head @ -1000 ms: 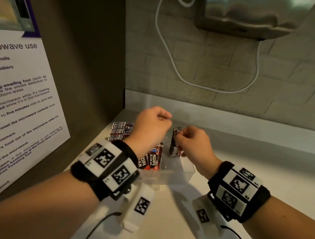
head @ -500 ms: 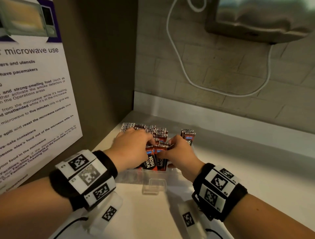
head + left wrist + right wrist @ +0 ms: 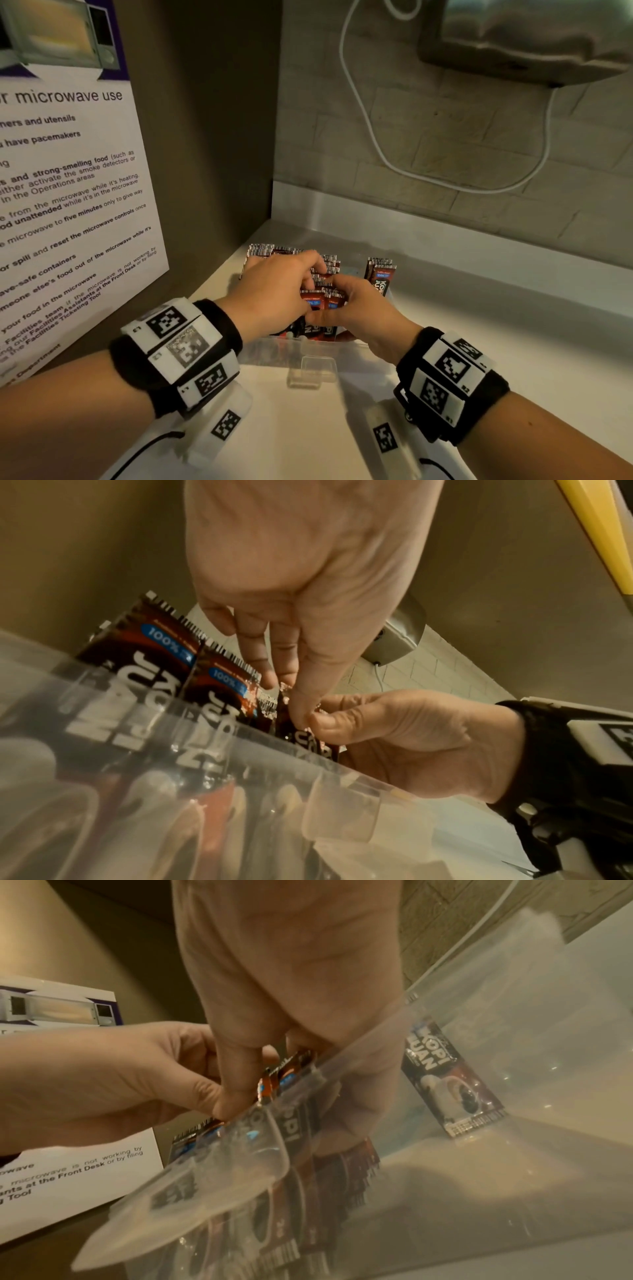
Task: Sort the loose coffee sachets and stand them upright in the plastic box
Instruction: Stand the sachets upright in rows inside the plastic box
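Observation:
A clear plastic box (image 3: 308, 356) stands on the white counter. Rows of dark red coffee sachets (image 3: 267, 250) stand upright in its left and middle parts. A separate pair of sachets (image 3: 381, 274) stands at the right, also visible through the box wall (image 3: 445, 1074). Both hands reach into the middle of the box and meet over one row. My left hand (image 3: 313, 284) pinches sachet tops between thumb and fingers (image 3: 284, 693). My right hand (image 3: 330, 298) pinches a sachet (image 3: 308, 739) in the same row, its thumb touching the left thumb. The lower parts of the sachets are blurred behind the box wall (image 3: 240, 777).
A microwave-use poster (image 3: 68, 205) hangs on the brown side wall, close to the left of the box. A white cable (image 3: 376, 147) loops down the tiled back wall from a metal appliance (image 3: 531, 37) at the top right. The counter (image 3: 479, 342) extends to the right of the box.
My left hand came down from above the box onto the middle row. My right hand moved left from the pair of sachets at the right to meet it. Both have since stayed put.

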